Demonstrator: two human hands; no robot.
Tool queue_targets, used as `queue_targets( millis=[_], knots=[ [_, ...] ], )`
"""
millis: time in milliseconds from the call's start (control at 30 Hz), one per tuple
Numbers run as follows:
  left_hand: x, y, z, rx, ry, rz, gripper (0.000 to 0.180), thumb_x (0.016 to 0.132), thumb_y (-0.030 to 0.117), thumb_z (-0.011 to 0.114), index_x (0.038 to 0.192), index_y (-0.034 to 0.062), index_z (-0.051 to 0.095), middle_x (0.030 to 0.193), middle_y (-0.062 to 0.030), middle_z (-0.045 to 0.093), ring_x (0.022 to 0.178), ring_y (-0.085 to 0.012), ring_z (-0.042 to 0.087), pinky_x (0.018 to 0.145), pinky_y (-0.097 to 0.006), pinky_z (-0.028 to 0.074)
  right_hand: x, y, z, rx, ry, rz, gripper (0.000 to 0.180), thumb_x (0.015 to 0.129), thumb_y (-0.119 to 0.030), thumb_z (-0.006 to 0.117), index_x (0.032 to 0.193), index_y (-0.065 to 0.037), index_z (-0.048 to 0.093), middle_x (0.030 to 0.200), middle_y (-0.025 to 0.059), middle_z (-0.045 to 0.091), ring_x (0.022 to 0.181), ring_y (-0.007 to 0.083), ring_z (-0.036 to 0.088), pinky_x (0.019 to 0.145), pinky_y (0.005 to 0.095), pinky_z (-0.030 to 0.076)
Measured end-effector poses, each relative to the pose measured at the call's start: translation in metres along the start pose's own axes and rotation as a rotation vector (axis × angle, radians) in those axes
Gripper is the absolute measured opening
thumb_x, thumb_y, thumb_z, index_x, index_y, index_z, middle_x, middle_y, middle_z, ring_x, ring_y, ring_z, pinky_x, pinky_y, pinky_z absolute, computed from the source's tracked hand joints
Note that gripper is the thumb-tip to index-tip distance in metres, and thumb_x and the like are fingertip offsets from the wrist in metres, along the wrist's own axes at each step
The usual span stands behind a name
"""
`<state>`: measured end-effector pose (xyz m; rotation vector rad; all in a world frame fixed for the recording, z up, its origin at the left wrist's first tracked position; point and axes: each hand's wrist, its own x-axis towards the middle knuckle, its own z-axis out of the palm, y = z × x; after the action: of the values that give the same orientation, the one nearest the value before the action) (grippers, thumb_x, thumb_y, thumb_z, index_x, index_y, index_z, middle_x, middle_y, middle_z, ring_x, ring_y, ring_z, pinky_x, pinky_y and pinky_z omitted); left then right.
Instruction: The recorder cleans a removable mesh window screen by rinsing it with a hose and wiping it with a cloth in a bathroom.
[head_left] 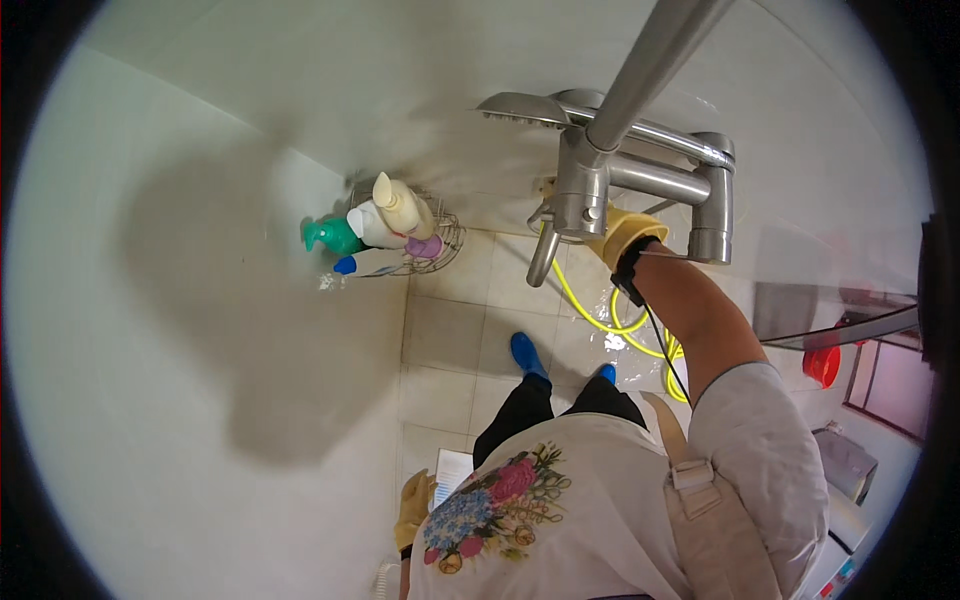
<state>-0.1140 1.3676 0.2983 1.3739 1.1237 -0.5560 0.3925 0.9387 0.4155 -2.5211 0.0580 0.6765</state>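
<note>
Right hand (622, 232), in a yellow rubber glove, raised to the brushed-metal shower mixer tap (640, 175) on the wall; mostly hidden behind the tap's left-hand valve body, so grip and degree of closing cannot be told, though the glove appears to touch the metal. Black band and thin cable at the wrist, running down the bare forearm toward a grey sleeve. Just above the hand, a flat chrome shower head (520, 108) and a thick grey metal riser pipe (655, 60) slanting up and away. Directly below the hand, a short curved chrome spout (543, 258), and beneath that a bright yellow garden hose (625, 325) looped on the beige tiled floor (445, 335).

Left hand (412, 510), also in a yellow glove, hanging low beside the hip, fingers loosely curled, holding nothing visible; just beside it a small white sheet or card (455, 468) on the floor.

Well to the left of the right hand, a round wire corner caddy (440, 250) in the wall corner, carrying a cream plastic bottle (402, 205), a white bottle (372, 226), a green spray bottle (330, 236) and a small purple item (425, 246). Blue shoes (528, 355) on the tiles below the right hand. Far off to its right, a red plastic bucket (822, 365) beyond a glass panel.
</note>
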Motion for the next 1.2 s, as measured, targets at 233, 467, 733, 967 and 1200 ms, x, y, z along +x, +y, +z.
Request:
queue_targets(
  millis=[233,467,733,967,1200],
  knots=[
    [-0.005,0.004,-0.003,0.012,0.047,0.004,0.041,0.102,0.033,0.063,0.132,0.0049,0.062,0.117,-0.012,0.07,0.095,-0.0187,0.067,0.081,-0.031,0.054,0.016,0.008,0.009,0.032,0.037,0.075,0.076,0.092,-0.071,0.048,0.135,-0.01,0.062,0.132,0.02,0.066,0.121,0.0328,0.064,0.096,0.0402,0.051],
    [0.009,-0.021,-0.019,0.08,0.006,-0.024,0.041,0.102,0.033,0.063,0.131,0.0051,0.062,0.116,-0.0113,0.07,0.094,-0.0183,0.067,0.08,-0.031,0.054,0.013,-0.006,0.027,0.063,0.029,0.122,0.073,0.092,-0.067,0.052,0.135,-0.009,0.062,0.13,0.0206,0.067,0.118,0.0319,0.066,0.094,0.0397,0.052],
    [0.039,0.004,-0.02,0.228,-0.104,-0.028,0.04,0.101,0.033,0.064,0.13,0.0054,0.062,0.115,-0.0104,0.069,0.092,-0.0178,0.067,0.079,-0.031,0.054,0.051,0.067,0.109,0.294,0.322,-0.303,0.039,0.09,-0.006,0.071,0.128,-0.006,0.064,0.106,0.0125,0.074,0.094,0.0188,0.069,0.08,0.0344,0.055],
    [0.11,0.1,0.022,0.465,-0.249,0.002,0.04,0.101,0.034,0.064,0.13,0.0057,0.063,0.114,-0.0097,0.069,0.091,-0.0174,0.066,0.078,-0.031,0.054,-0.105,0.219,0.159,0.131,-0.318,0.228,0.036,0.094,-0.036,0.055,0.093,-0.005,0.072,0.088,0.0161,0.073,0.086,0.0338,0.071,0.082,0.0457,0.053],
    [0.165,0.182,0.204,0.788,-0.553,0.062,0.039,0.101,0.034,0.064,0.129,0.006,0.063,0.113,-0.009,0.069,0.089,-0.017,0.066,0.077,-0.031,0.054,-0.451,0.539,0.349,1.013,0.252,1.219,0.026,0.099,-0.023,0.055,0.102,-0.008,0.076,0.105,0.0106,0.077,0.091,0.0246,0.073,0.077,0.0391,0.057]
  ],
)
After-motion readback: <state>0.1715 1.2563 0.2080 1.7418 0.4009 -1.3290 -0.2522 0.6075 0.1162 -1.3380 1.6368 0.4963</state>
